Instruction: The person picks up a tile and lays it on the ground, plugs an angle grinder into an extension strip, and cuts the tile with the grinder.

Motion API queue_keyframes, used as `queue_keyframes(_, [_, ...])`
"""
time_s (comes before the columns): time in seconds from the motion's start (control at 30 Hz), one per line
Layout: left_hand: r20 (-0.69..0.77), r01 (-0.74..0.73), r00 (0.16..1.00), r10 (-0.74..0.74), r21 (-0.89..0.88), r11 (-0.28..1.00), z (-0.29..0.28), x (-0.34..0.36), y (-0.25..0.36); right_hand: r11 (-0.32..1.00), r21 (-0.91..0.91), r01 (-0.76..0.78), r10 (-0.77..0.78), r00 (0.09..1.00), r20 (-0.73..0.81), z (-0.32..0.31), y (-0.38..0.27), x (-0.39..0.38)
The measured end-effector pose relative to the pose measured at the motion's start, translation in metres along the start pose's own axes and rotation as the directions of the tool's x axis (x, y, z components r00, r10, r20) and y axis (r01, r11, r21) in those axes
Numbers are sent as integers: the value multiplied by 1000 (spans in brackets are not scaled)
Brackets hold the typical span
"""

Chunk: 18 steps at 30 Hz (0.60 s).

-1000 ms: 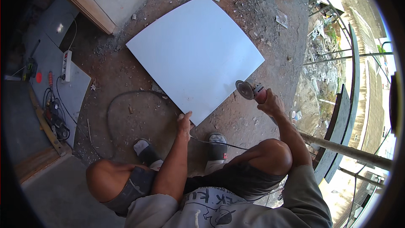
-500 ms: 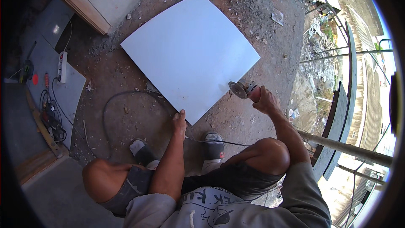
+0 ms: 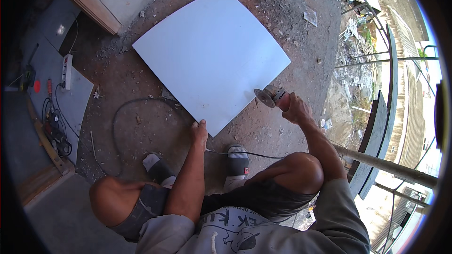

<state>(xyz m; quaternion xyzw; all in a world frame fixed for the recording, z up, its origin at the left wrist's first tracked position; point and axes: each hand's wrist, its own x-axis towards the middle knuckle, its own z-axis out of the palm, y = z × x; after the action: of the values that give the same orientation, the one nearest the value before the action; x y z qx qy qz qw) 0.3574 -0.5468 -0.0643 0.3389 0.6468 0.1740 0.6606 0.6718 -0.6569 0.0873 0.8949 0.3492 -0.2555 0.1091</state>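
A large white square tile (image 3: 214, 56) lies on the dirt floor in front of my feet, one corner toward me. My left hand (image 3: 199, 132) grips its edge just left of that near corner, thumb on top and the other fingers hidden below. Wrapped round the body of an angle grinder (image 3: 282, 99) is my right hand (image 3: 299, 110). The grinder's round disc (image 3: 264, 98) is at the tile's near right edge; whether it touches is hard to tell. A black cord (image 3: 247, 153) runs across the floor past my feet.
On the left, a white power strip (image 3: 67, 71) and another corded power tool (image 3: 57, 134) rest on a grey slab (image 3: 81, 95). A metal pole (image 3: 386, 163) and dark planks (image 3: 373, 134) border the right side, with rubble beyond. Stone chips dot the floor.
The tile and floor appear shifted slightly up and left in view. The grinder has tilted a little at the tile's edge, and both hands keep their holds.
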Motion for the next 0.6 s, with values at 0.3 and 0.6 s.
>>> queue_keyframes(0.3, [9,-19,1000,19,-1,1000,-1,-2,0,999,-33,23,-23,1000,-12,-4,-6,-3])
queue_keyframes(0.6, [1,-28,1000,28,21,999,1,-5,3,998,-50,34,-34,999,-7,-5,-8,-3])
